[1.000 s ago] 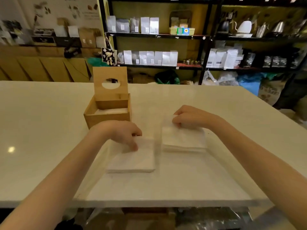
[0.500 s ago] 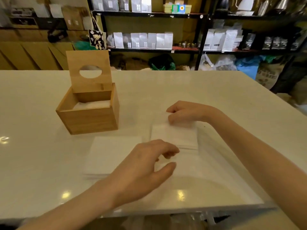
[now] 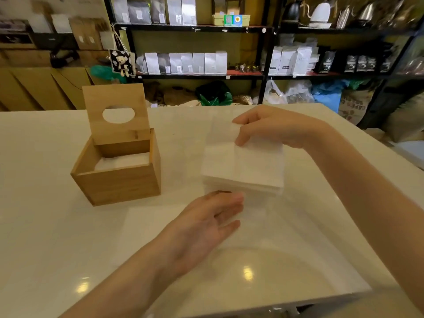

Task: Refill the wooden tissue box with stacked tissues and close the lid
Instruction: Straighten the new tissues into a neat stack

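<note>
Item one — wooden tissue box [image 3: 119, 177]: it stands on the white table [image 3: 46, 226], left of centre and well clear of both your hands. Its lid [image 3: 115, 113] is raised upright at the back edge, and the oval slot in the lid faces you. Inside, a low layer of white tissues [image 3: 124, 160] lies below the rim; the box is only partly filled.

Item two — stack of tissues [image 3: 243, 168]: a square white pile to the right of the box, apart from it. The near edge shows many layers.

Item three, your right hand [image 3: 273, 128]: it sits at the far edge of the stack with the thumb pressed on the top sheet and the fingers curled over behind, so it pinches the pile at its back.

Item four, your left hand [image 3: 206, 228]: it is just in front of the stack's near edge, palm turned inward, fingers extended and held loosely together, gripping nothing. You cannot tell from this view whether the fingertips touch the pile.

Item five, background: black shelving [image 3: 197, 28] beyond the table carries rows of white pouches [image 3: 185, 63] and several kettles [image 3: 321, 13].
</note>
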`<move>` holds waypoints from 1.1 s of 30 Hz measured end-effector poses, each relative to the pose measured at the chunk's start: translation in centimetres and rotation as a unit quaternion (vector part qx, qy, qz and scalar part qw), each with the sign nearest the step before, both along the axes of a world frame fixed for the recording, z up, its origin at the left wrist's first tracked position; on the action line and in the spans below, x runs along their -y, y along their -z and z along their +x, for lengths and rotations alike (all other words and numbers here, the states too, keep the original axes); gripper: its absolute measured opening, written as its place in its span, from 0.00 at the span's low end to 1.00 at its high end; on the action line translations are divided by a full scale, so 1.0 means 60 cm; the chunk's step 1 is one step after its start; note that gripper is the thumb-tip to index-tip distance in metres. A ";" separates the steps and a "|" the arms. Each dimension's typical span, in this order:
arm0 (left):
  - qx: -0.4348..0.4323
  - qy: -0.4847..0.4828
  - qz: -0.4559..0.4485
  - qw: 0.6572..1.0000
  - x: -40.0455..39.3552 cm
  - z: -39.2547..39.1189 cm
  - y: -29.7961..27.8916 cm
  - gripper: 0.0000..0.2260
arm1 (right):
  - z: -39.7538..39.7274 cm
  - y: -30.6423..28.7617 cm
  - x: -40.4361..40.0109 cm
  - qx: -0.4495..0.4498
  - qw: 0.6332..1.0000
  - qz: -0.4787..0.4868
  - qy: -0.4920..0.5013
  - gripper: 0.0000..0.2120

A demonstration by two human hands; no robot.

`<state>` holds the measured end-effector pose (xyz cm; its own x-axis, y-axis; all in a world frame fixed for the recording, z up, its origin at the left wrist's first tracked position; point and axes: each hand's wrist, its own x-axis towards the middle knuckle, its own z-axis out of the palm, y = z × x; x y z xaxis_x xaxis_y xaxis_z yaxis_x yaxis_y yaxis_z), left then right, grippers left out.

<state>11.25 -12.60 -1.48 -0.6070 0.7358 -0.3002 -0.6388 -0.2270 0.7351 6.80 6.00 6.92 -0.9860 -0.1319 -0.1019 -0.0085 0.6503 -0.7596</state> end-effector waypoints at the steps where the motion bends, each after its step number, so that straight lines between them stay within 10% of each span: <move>1: 0.002 -0.004 0.014 1.000 0.000 -0.003 -0.001 0.19 | 0.001 -0.004 0.001 0.003 1.000 -0.013 -0.006 0.11; 19: 0.168 0.082 0.188 0.964 0.026 -0.044 -0.006 0.29 | 0.003 0.027 0.009 0.085 0.994 -0.050 -0.043 0.11; 33: 0.078 0.100 0.008 0.992 0.032 -0.064 -0.010 0.23 | 0.023 0.054 0.030 0.092 0.991 0.000 -0.095 0.07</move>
